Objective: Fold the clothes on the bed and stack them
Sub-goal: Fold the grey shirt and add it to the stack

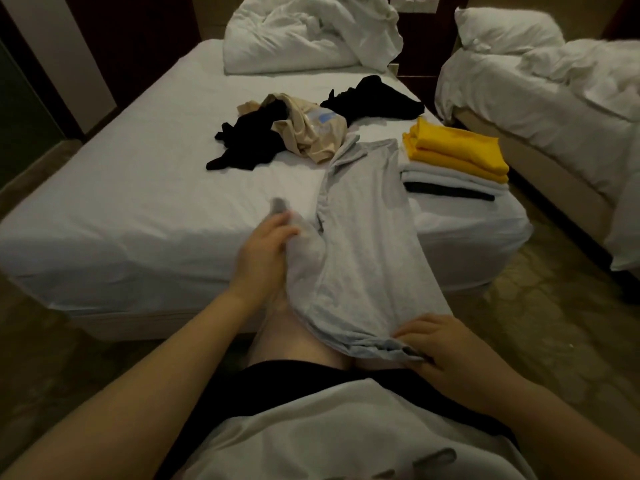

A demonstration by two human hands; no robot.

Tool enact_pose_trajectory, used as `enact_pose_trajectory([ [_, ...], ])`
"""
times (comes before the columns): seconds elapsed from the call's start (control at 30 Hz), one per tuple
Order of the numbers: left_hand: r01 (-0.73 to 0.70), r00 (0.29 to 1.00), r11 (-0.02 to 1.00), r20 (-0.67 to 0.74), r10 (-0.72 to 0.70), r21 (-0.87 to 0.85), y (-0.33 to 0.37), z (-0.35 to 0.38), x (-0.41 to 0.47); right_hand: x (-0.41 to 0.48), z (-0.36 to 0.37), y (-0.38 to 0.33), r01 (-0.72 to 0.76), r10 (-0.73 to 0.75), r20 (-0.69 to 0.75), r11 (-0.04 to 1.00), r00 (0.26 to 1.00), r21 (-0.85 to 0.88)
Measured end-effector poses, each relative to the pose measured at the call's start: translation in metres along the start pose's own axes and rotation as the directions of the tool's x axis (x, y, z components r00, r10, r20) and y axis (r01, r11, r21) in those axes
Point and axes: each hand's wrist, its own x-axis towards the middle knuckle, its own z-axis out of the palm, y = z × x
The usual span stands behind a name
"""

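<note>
My left fingers (pixel 273 228) curl tight on one side of the shirt (pixel 367 237), and my right fingers (pixel 419 332) pinch its hem. Its far end lies on the bed (pixel 138 202) (just beside the stack (pixel 453 157)).

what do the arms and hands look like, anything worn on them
Both arms are bare as far as the picture shows: no sleeve covers the left forearm or the right forearm. The left hand and right hand have no gloves, and no watch, band or ring shows. The person wears a pale top and black shorts.
</note>
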Motion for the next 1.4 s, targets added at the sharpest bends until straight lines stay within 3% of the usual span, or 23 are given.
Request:
enact_pose_trajectory([
  [0.03,-0.132,0.976,0.991,0.169,0.136,-0.035,0.013,0.003,0.007,0.001,-0.001,-0.002,-0.002,0.002,0.018,1.0,1.0,-0.022],
  [0.07,-0.283,0.886,0.959,0.384,0.259,0.006,0.024,0.01,0.011,0.002,-0.003,-0.004,0.001,0.0,0.033,0.999,0.999,-0.036],
  [0.1,-0.424,0.733,0.902,0.616,0.287,0.084,0.028,0.019,0.009,0.003,-0.004,-0.005,0.004,-0.002,0.047,0.999,0.999,-0.041],
  [0.13,-0.497,0.608,0.863,0.746,0.272,0.091,0.029,0.027,0.004,0.004,-0.004,-0.005,0.012,-0.009,0.054,0.999,0.998,-0.039],
  [0.2,-0.601,0.522,0.797,0.783,0.338,0.056,0.018,0.039,-0.005,0.005,-0.008,-0.009,0.024,-0.023,0.07,1.0,0.997,-0.014],
  [0.27,-0.562,0.565,0.826,0.749,0.346,0.042,0.013,0.035,-0.009,0.007,-0.016,-0.013,0.016,-0.02,0.135,0.999,0.991,0.031],
  [0.33,-0.461,0.689,0.884,0.657,0.306,0.071,0.016,0.029,-0.009,0.011,-0.027,-0.012,-0.034,0.002,0.264,0.992,0.965,0.118],
  [0.4,-0.262,0.848,0.951,0.509,0.147,0.161,0.015,0.025,-0.015,0.023,-0.039,-0.01,-0.173,0.065,0.32,0.93,0.945,0.324],
  [0.47,-0.035,0.896,0.978,0.441,-0.06,0.206,0.016,0.024,-0.02,0.046,-0.045,-0.005,-0.287,0.203,0.209,0.79,0.956,0.542],
  [0.53,0.058,0.901,0.983,0.414,-0.126,0.174,0.017,0.024,-0.027,0.085,-0.041,0.003,-0.324,0.357,0.06,0.749,0.932,0.579],
  [0.6,0.077,0.91,0.983,0.39,-0.138,0.168,0.02,0.023,-0.03,0.134,-0.033,0.013,-0.398,0.463,0.055,0.69,0.885,0.605],
  [0.67,0.108,0.908,0.979,0.383,-0.168,0.175,0.024,0.022,-0.031,0.179,-0.021,0.021,-0.468,0.519,0.118,0.621,0.847,0.629],
  [0.8,0.229,0.857,0.962,0.439,-0.271,0.148,0.023,0.019,-0.029,0.234,0.0,0.023,-0.46,0.553,0.227,0.328,0.802,0.825],
  [1.0,0.274,0.795,0.941,0.505,-0.337,0.197,0.018,0.009,-0.035,0.252,-0.008,0.037,-0.59,0.457,0.501,0.067,0.735,0.804],
  [1.1,0.255,0.778,0.934,0.521,-0.352,0.251,0.018,0.009,-0.034,0.252,-0.013,0.046,-0.582,0.426,0.505,0.064,0.75,0.81],
  [1.23,0.201,0.752,0.933,0.563,-0.342,0.299,0.025,0.009,-0.031,0.25,-0.02,0.05,-0.688,0.426,0.57,0.203,0.703,0.697],
  [1.3,0.195,0.776,0.945,0.549,-0.311,0.261,0.029,0.008,-0.034,0.25,-0.025,0.048,-0.681,0.4,0.567,0.252,0.72,0.687],
  [1.4,0.195,0.831,0.949,0.472,-0.294,0.248,0.037,0.005,-0.04,0.25,-0.029,0.045,-0.579,0.361,0.477,0.265,0.801,0.771],
])
